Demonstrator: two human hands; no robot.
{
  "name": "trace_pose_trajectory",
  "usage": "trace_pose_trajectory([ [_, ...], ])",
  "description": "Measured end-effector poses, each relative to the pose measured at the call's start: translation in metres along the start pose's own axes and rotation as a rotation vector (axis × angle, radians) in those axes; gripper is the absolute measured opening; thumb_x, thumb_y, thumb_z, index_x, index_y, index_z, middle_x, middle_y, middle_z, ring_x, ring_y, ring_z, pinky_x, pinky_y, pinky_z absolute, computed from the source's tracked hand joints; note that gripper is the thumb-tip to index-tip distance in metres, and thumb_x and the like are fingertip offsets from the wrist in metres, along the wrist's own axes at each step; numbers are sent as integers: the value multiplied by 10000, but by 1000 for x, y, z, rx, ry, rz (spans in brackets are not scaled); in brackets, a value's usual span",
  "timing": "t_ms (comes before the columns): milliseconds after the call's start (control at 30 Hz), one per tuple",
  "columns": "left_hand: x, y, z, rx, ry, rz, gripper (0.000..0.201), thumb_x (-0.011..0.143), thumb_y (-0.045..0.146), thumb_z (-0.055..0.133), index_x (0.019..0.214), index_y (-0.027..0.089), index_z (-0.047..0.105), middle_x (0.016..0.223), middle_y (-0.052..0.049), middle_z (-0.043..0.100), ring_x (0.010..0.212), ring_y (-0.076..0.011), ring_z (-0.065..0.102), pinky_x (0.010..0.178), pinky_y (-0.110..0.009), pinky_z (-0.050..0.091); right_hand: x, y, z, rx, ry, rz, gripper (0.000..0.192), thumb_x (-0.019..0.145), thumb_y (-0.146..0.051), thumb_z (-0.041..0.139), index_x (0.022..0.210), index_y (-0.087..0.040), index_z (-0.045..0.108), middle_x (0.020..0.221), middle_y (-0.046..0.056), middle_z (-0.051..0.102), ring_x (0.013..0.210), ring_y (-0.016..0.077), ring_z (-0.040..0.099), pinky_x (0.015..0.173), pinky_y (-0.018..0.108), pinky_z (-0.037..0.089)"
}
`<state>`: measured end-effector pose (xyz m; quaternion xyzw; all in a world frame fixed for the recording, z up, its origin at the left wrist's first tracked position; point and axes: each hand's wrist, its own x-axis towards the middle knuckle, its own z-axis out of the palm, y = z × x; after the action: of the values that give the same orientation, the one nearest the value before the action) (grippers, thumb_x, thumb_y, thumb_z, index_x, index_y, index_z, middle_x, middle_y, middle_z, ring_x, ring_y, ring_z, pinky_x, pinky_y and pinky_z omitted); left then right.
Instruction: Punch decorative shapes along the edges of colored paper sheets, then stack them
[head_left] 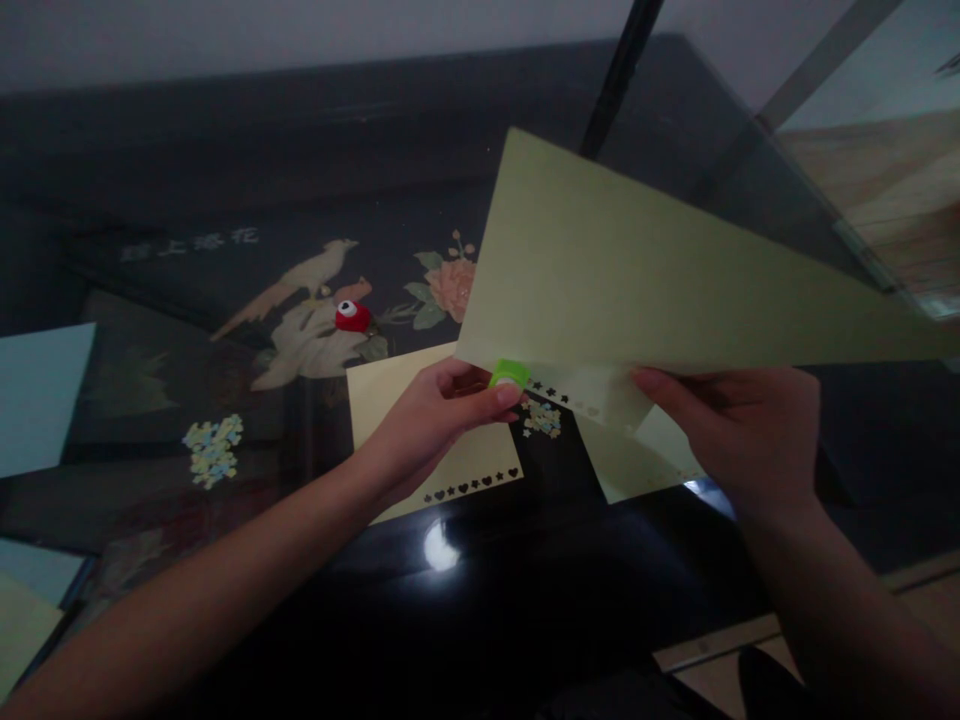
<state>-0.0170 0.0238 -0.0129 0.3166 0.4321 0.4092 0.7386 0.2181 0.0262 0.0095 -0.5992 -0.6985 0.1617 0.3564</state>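
Over the glossy black desk (517,600), the left hand (454,408) pinches a small lime-green plastic punch (511,372) at the lower edge of a large pale-yellow paper sheet (637,270), the right hand (757,430) gripping that edge, and any sag there could skew the holes!

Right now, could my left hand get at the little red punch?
Probably yes, if freed first: the left hand holds the green punch at the edge of the raised sheet. Nothing covers the red punch, which sits on the tabletop beyond that hand.
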Motion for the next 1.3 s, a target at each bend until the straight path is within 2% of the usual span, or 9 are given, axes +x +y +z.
trace_pose_trajectory([
  [233,-1,2,1,-4,14,-5,266,665,286,807,834,143,659,908,-45,703,861,-175,653,790,-315,522,0,-1,0,8,6,21,27,765,-342,722,743,-330,733,787,-32,764,706,249,717,674,396,539],
  [433,-1,1,2,-22,24,8,243,663,274,805,803,139,659,879,-40,702,837,-170,651,790,-322,524,3,-3,0,12,-12,-10,62,761,-303,713,700,-305,722,693,-17,752,613,228,702,557,345,516],
  [600,-1,2,4,-44,56,18,216,657,250,799,773,137,657,847,-33,696,813,-159,648,782,-314,529,4,-2,-1,-7,3,-85,51,751,-265,712,712,-293,729,698,-15,755,609,228,706,554,335,516],
  [900,-1,-1,4,-87,57,25,231,639,244,819,751,132,652,825,-27,695,791,-147,648,755,-293,536,2,0,0,6,10,-42,44,754,-319,720,716,-303,734,653,-18,742,535,214,676,486,329,478],
  [1300,-1,0,6,-86,75,34,224,632,243,820,753,133,667,796,-22,696,755,-134,643,725,-271,532,2,0,2,28,6,-55,32,753,-282,724,740,-302,744,707,-17,756,601,226,707,528,332,508],
])
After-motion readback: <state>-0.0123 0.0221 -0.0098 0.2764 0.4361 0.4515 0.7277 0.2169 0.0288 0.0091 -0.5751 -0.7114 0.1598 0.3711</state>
